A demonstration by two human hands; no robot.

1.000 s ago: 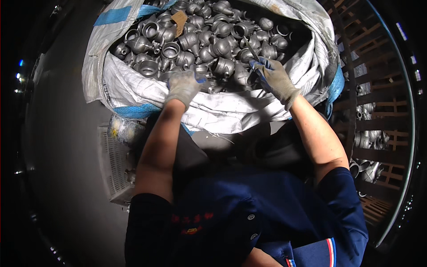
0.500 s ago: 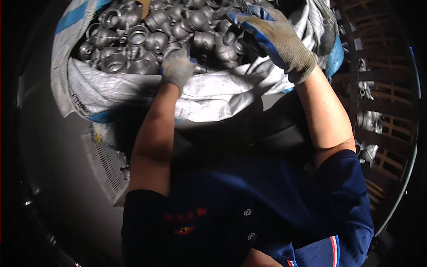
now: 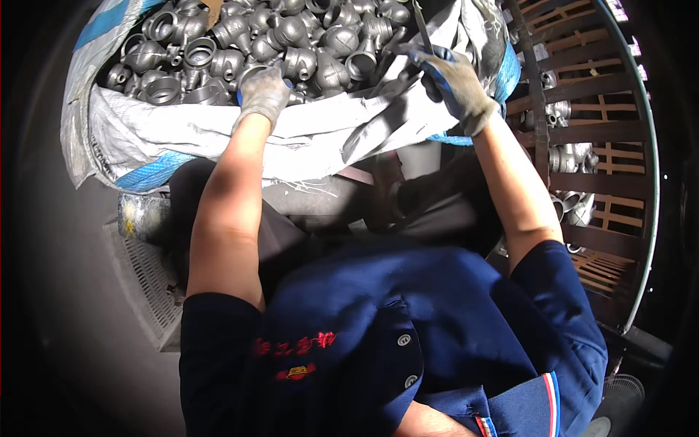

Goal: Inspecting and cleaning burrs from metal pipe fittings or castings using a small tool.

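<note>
Here you are, leaning in over the big white sack (image 3: 178,124), its mouth wide open and crowded with grey metal castings (image 3: 287,33), round bodies and ringed openings jumbled every which way. Your left hand (image 3: 263,95), gloved, is down just inside the sack's near rim, fingers curled over a ring-mouthed casting (image 3: 250,71) that sits at the front edge of the heap. Whether those fingers are clamped tight or merely resting there, I cannot tell; the glove hides the underside.

Over to your right hand (image 3: 457,81), gloved too, blue on the finger side: it's raised above the near right part of the sack's rim, fingers closed around a thin, long tool (image 3: 422,29) pointing away from you, up over the sack's mouth. The two hands are well apart, with folded sack cloth between them.

A brown tag (image 3: 212,10) lies on the castings toward the sack's far left. Left of the sack and nearer you sits a slotted grey crate (image 3: 149,280); along the sack's right runs a brown slatted rack (image 3: 597,135), more castings showing through its slats.
</note>
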